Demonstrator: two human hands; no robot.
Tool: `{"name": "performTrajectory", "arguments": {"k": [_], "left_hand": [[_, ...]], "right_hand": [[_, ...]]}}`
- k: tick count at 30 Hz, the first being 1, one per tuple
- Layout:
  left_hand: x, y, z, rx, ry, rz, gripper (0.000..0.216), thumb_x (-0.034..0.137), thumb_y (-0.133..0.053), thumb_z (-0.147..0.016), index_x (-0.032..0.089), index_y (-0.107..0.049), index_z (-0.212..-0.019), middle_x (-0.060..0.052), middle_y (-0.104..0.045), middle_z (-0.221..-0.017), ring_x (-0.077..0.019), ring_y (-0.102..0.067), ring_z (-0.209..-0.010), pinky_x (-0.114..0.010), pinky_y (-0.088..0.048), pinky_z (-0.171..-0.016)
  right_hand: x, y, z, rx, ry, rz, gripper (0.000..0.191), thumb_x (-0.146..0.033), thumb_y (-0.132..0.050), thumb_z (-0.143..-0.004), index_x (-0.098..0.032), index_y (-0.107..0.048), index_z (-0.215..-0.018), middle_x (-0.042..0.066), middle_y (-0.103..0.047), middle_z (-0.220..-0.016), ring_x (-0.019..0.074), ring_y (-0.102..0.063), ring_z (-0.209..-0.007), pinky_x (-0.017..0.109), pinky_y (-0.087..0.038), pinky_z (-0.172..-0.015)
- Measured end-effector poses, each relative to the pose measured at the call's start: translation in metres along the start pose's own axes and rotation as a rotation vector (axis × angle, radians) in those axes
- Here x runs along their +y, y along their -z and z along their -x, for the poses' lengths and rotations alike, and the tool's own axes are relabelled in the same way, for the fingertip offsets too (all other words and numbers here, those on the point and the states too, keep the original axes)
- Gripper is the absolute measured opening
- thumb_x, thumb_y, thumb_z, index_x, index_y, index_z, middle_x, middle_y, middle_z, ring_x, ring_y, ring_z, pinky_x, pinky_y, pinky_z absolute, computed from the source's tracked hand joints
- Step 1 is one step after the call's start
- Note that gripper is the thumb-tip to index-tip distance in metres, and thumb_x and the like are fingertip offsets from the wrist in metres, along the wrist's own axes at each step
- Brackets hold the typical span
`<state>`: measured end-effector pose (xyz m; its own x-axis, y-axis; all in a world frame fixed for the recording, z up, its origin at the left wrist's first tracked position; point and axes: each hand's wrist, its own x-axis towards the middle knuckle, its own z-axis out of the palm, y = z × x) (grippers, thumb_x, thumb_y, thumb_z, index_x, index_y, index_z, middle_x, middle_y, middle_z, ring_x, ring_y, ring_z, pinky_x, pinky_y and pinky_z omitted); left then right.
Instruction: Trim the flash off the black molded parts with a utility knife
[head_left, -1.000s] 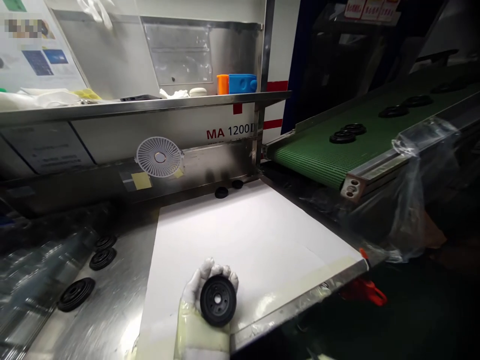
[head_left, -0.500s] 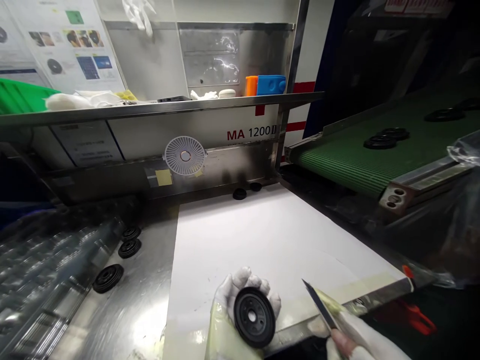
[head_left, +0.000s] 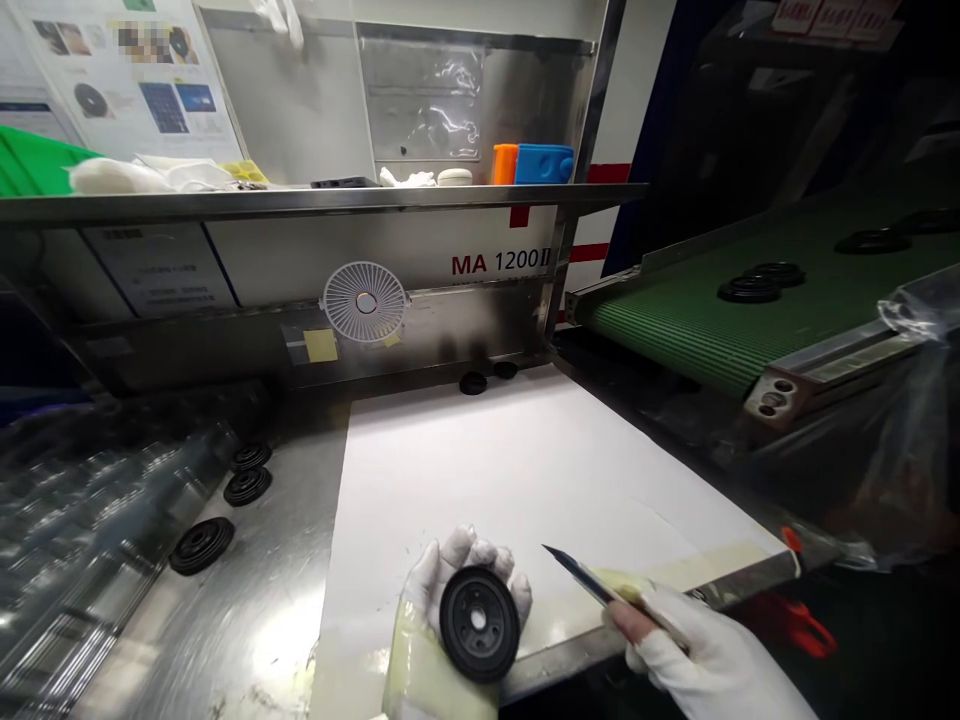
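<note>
- Head view: two white-gloved hands work above the near edge of a stainless steel bench point(head_left: 277, 570), which is partly covered by a white sheet point(head_left: 525, 470).
- Left hand point(head_left: 463, 580): fingers curl up behind a black moulded disc point(head_left: 478, 624), closed around its rim, with the disc's face turned toward the camera. The disc is held over the near part of the white sheet.
- Right hand point(head_left: 712, 660): thumb and fingers close on a craft knife point(head_left: 589, 586). Its pointed blade aims up and left toward the disc, near it but not touching.
- Handling (judged): the disc appears stiff, dense and compact enough for one hand. Its smooth rim may slip a little in gloves, so the outer rim seems the best place to hold it, leaving the central hole free. The thin blade looks sharp; the knife is safest held by its handle.
- Surroundings: three similar discs point(head_left: 201, 545) lie on the bench at left, and two more point(head_left: 472, 383) sit at the far edge of the sheet. Others ride on a green conveyor belt point(head_left: 675, 335). Above, a steel shelf point(head_left: 300, 203) carries a blue box point(head_left: 544, 163).
</note>
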<state>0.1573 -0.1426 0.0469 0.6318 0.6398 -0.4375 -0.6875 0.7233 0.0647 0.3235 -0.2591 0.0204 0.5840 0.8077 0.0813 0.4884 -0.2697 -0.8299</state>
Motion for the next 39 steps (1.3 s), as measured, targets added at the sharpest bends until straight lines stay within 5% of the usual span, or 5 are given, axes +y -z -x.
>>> {"name": "performTrajectory", "arguments": {"k": [7,15,25,31,39], "left_hand": [[0.000,0.003,0.002,-0.096,0.028,-0.004,0.021,0.027,-0.053,-0.082,0.013,-0.066,-0.075,-0.006,-0.063,-0.071,-0.0218,-0.062,-0.075,-0.037,-0.052,-0.069],[0.011,0.012,0.003,-0.219,0.075,-0.046,0.032,0.013,-0.047,-0.075,0.017,-0.063,-0.103,-0.013,-0.065,-0.107,-0.0347,-0.058,-0.104,-0.069,-0.035,-0.089],[0.012,0.021,0.011,-0.163,0.204,-0.245,0.035,0.037,-0.052,-0.082,0.016,-0.061,-0.108,-0.016,-0.057,-0.120,-0.0372,-0.058,-0.102,-0.055,-0.049,-0.077],[0.014,0.035,0.012,-0.307,0.250,-0.381,0.036,0.034,-0.052,-0.082,0.018,-0.057,-0.114,-0.014,-0.064,-0.101,-0.0276,-0.065,-0.069,-0.028,-0.047,-0.048],[0.015,0.032,0.024,-0.193,0.227,-0.378,0.040,0.036,-0.052,-0.082,0.016,-0.056,-0.116,-0.015,-0.063,-0.104,-0.0331,-0.064,-0.084,-0.043,-0.053,-0.058]], "right_hand": [[0.008,0.002,-0.043,0.103,0.108,0.423,0.030,-0.039,-0.045,-0.085,-0.028,-0.065,-0.104,0.002,-0.067,-0.091,0.0248,-0.059,-0.086,0.037,-0.044,-0.076],[-0.008,-0.008,-0.039,0.077,-0.038,-0.444,0.045,-0.047,-0.060,-0.075,-0.015,-0.065,-0.106,0.008,-0.068,-0.086,0.0133,-0.055,-0.052,0.027,-0.046,-0.049],[-0.014,0.030,-0.019,-0.136,0.017,-0.791,0.060,-0.045,-0.074,-0.065,-0.022,-0.059,-0.118,0.015,-0.058,-0.119,0.0341,-0.057,-0.105,0.049,-0.045,-0.091],[-0.020,0.019,-0.012,-0.151,0.043,-0.765,0.050,-0.035,-0.088,-0.048,-0.027,-0.068,-0.093,0.004,-0.064,-0.076,0.0207,-0.060,-0.067,0.034,-0.051,-0.063],[-0.057,-0.019,0.017,-0.277,-0.038,-0.606,0.027,-0.046,-0.075,-0.066,-0.019,-0.071,-0.072,0.004,-0.066,-0.064,0.0208,-0.062,-0.062,0.033,-0.054,-0.063]]}}
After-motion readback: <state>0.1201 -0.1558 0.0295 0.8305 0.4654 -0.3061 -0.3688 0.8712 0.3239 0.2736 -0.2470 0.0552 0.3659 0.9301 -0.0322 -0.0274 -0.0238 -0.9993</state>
